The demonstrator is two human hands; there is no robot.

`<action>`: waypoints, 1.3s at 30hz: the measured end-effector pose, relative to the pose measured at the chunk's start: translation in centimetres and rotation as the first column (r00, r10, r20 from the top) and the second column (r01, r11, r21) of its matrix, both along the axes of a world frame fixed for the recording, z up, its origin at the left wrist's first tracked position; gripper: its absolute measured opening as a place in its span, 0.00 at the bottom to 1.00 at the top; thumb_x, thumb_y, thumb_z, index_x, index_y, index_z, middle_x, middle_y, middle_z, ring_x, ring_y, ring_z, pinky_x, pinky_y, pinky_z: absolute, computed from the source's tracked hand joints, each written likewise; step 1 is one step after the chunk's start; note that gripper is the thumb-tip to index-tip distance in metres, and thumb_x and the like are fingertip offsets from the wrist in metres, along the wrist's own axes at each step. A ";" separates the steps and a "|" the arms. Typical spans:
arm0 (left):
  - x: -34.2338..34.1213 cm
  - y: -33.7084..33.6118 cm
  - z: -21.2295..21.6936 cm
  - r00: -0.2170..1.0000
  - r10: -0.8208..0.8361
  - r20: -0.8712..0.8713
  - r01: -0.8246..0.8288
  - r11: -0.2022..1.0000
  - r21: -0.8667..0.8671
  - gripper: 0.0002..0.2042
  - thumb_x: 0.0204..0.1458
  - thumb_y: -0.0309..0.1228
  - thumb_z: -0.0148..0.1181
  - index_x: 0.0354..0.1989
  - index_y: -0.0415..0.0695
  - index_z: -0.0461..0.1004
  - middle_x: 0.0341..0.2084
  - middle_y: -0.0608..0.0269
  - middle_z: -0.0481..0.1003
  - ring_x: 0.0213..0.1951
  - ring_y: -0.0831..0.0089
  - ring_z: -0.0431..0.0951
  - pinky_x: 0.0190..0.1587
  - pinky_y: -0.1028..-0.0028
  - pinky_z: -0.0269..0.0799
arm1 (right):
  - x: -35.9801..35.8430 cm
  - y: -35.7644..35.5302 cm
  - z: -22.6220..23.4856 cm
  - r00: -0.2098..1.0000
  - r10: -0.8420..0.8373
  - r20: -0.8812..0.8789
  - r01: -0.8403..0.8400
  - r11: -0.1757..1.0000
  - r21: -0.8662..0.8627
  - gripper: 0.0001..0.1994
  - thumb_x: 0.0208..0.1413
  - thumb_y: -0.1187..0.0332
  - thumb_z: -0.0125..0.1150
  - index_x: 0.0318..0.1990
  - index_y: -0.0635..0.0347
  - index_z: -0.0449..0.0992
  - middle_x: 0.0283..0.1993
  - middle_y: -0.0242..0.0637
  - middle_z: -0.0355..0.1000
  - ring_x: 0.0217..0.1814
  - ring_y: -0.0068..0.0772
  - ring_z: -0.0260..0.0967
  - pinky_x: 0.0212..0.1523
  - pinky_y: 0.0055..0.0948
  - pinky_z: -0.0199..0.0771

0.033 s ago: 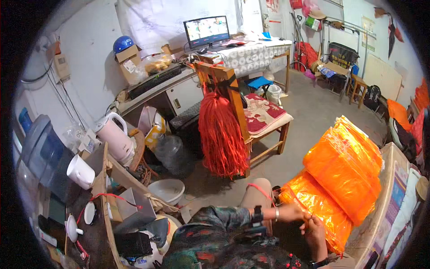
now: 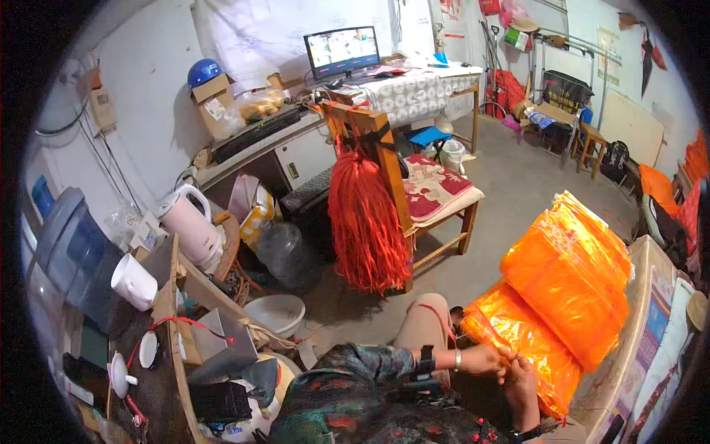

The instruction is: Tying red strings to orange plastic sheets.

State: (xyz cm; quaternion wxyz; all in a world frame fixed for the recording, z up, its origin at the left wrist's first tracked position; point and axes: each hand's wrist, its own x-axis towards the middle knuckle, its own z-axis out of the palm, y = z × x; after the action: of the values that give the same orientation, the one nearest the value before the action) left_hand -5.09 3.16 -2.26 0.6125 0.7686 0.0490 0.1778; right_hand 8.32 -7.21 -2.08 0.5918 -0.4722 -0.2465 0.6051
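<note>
Two hands meet low down: our left hand (image 2: pixel 484 360) and right hand (image 2: pixel 521 385) have fingers pinched narrow on the orange bag (image 2: pixel 518 333). Behind it, the slippery orange stack (image 2: pixel 573 277) could slump if we tug.

The stack of mesh bags (image 2: pixel 573 277) is bright orange, as is the lower bundle (image 2: pixel 518 333) that the hands (image 2: pixel 503 366) touch. The bunch of cords (image 2: pixel 366 222) hanging on the brown wooden chair (image 2: pixel 384 148) is deep red. The chair's cushion (image 2: pixel 433 189) is red with a pale floral pattern. The kettle (image 2: pixel 191 226) is pale pink and white, the helmet (image 2: pixel 203 72) blue, the mug (image 2: pixel 134 281) white. The sleeve (image 2: pixel 347 370) is dark green with red and black flowers. The tablecloth (image 2: pixel 414 92) is white with grey rings.
</note>
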 end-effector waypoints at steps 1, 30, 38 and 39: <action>0.0 -0.3 -1.9 0.974 -0.071 -0.215 0.052 0.995 -0.089 0.12 0.50 0.33 0.46 0.19 0.39 0.68 0.13 0.66 0.66 0.20 0.80 0.66 0.24 0.77 0.63 | 0.0 0.0 -0.7 0.998 -0.029 -0.050 0.034 0.993 0.112 0.09 0.53 0.70 0.46 0.40 0.60 0.66 0.23 0.31 0.66 0.15 0.20 0.58 0.17 0.17 0.60; -3.3 13.1 11.5 0.732 0.678 0.064 -0.384 0.488 -0.784 0.10 0.55 0.36 0.40 0.27 0.43 0.61 0.11 0.67 0.56 0.15 0.75 0.56 0.18 0.75 0.54 | 4.4 -10.2 -9.3 0.709 0.319 0.629 -0.087 0.924 -0.371 0.06 0.49 0.74 0.49 0.27 0.67 0.72 0.23 0.33 0.69 0.24 0.21 0.64 0.25 0.21 0.64; -6.3 18.7 17.9 0.621 0.783 0.042 -0.574 0.490 -0.656 0.09 0.55 0.34 0.38 0.29 0.43 0.61 0.13 0.67 0.57 0.14 0.76 0.54 0.16 0.75 0.50 | 4.6 -11.1 -13.6 0.524 0.497 0.692 -0.158 0.855 -0.495 0.06 0.48 0.72 0.53 0.26 0.65 0.75 0.19 0.31 0.68 0.21 0.21 0.63 0.22 0.22 0.63; -6.6 19.0 18.7 0.612 0.790 0.042 -0.591 0.491 -0.640 0.09 0.55 0.34 0.38 0.29 0.43 0.61 0.12 0.68 0.57 0.13 0.76 0.54 0.15 0.75 0.50 | 4.8 -11.5 -14.7 0.579 0.505 0.640 -0.180 0.845 -0.504 0.06 0.48 0.72 0.53 0.26 0.64 0.75 0.19 0.31 0.68 0.21 0.21 0.63 0.23 0.23 0.63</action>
State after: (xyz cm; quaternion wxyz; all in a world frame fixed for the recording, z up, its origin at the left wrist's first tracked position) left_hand -11.65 22.17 16.43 0.6829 0.4195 0.3049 0.5146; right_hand 13.10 -18.70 -16.75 0.1986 -0.7272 -0.4332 0.4941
